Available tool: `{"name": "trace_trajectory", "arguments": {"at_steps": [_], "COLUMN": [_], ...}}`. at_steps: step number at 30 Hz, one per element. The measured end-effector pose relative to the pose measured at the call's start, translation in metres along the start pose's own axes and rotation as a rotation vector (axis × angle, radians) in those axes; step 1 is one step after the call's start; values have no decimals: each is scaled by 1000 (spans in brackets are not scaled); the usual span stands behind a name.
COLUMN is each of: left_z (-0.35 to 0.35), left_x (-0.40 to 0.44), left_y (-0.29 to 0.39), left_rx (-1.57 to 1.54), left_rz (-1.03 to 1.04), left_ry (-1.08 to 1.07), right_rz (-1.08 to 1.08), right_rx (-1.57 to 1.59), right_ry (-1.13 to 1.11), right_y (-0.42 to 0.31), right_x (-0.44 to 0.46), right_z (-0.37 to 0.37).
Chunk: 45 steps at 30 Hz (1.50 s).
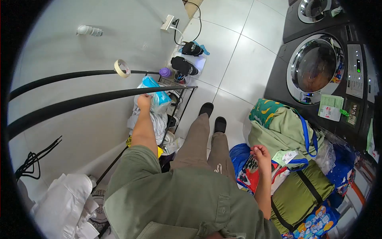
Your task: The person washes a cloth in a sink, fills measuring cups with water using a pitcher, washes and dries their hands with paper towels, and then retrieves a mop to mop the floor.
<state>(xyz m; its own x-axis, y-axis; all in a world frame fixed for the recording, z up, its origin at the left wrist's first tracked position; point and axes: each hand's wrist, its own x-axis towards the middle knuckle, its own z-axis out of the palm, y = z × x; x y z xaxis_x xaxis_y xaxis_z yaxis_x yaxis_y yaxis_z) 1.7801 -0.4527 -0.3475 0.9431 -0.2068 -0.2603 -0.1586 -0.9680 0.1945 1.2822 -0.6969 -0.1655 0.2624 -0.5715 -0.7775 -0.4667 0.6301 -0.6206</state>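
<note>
Glossy white floor tiles stretch beyond both hands, leaving a bare lane between the black wire rack and the dark front-loading laundry machine. Against the rack's near side, the left hand has its fingers curled narrowly at the edge of a crinkled, bright blue and translucent plastic packet; whether they pinch it I cannot tell. Just above that grip runs a thick black rail, limiting room there. Half-curled and holding nothing visible, the right hand hovers near a bulging pale-green bag with blue straps.
</note>
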Motion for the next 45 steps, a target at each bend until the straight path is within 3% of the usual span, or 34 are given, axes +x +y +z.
{"name": "trace_trajectory", "arguments": {"at_steps": [4,6,9,11,12,14,18,20,22,26,29,31,34,40,42,44,45], "left_z": [12,21,30,30,30,34,29,14,5,-7,26,30,35,49,46,30,21], "left_x": [20,25,17,3,0,-3,-4,-1,4,12,20,5,-4,12,17,16,18], "left_y": [-19,-23,-12,7,15,22,9,8,-1,-21,-38,-23,8,-1,-15,-22,-27], "left_rx": [-46,-26,-119,234,231,317,295,383,326,74,132,184,196,180,207,91,-74], "left_rz": [1,111,170,160,160,-127,-92,58,28,178,433,369,-3,9,118,9,89], "left_ry": [-168,-125,-265,-12,-18,-75,-74,-176,-176,-39,52,18,-50,-88,-99,-42,4], "right_rz": [38,20,22,42,8,-22,47,38,52,-16,-148,-116,-47,-38,-56,-61,-73], "right_rx": [7,14,30,32,6,-23,-68,-70,-19,19,-40,-56,-43,-49,-43,-51,-63], "right_ry": [4,2,17,31,9,-7,-4,-4,0,-17,-141,-130,-61,-45,-67,-71,-71], "right_y": [-14,-14,-16,-12,-7,-6,-12,-19,-23,-19,9,13,-11,-33,-31,-36,-40], "right_x": [-5,-4,-2,-2,0,0,-6,-3,-5,-2,18,24,10,2,3,-1,-3], "right_z": [0,-3,-4,-6,-8,-9,-5,-2,1,1,-15,-14,-1,2,0,3,3]}}
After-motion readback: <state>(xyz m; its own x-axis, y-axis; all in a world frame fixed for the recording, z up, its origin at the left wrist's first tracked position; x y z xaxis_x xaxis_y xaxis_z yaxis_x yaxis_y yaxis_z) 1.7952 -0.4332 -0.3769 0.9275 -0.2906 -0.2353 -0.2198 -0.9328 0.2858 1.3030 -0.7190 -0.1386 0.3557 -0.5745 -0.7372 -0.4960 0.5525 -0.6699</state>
